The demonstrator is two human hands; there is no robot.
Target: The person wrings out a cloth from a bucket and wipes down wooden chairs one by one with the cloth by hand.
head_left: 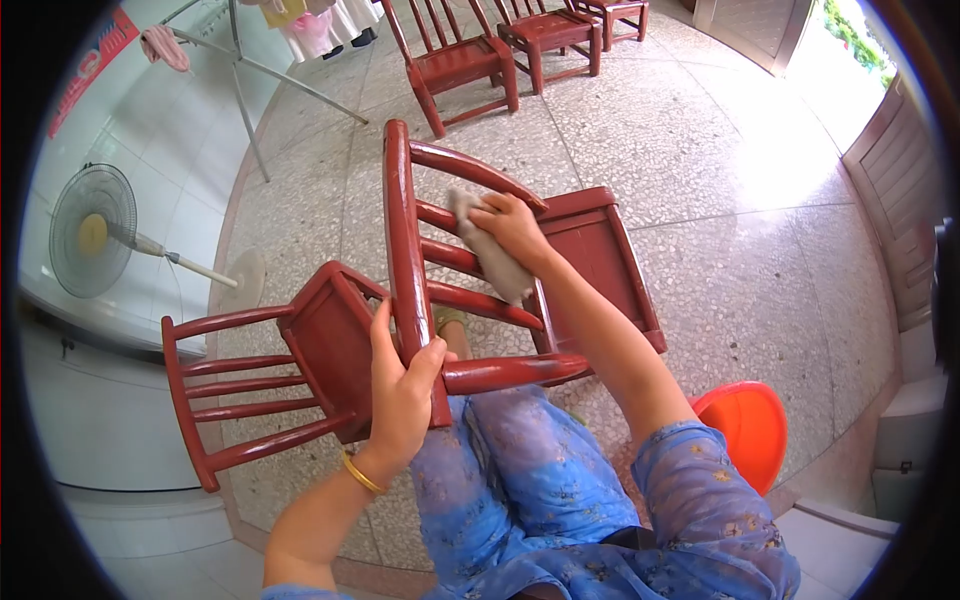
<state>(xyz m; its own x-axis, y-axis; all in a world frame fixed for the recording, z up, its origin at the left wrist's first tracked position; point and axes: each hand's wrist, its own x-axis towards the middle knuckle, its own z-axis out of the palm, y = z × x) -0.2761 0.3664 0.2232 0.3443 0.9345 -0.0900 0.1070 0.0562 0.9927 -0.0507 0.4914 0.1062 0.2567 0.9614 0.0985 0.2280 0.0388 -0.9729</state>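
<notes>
A red wooden chair (pixel 402 230) is tilted toward me, its top rail crossing in front of my knees and its seat (pixel 592 255) farther off. My left hand (pixel 402 385) is wrapped round the lower end of that top rail. In my right hand (pixel 512 228) is a greyish cloth (pixel 495 258), pressed against the back slats. The cloth hangs down over several slats and hides parts of them. Close to my left hand stands a second red chair (pixel 335 345), its slatted back pointing left.
An orange-red bucket (pixel 748 435) stands by my right elbow. Several more red chairs (pixel 455 68) line the far side. At left are a standing fan (pixel 95 232) and a metal drying rack (pixel 240 60) with clothes. An open door (pixel 755 30) is at the upper right.
</notes>
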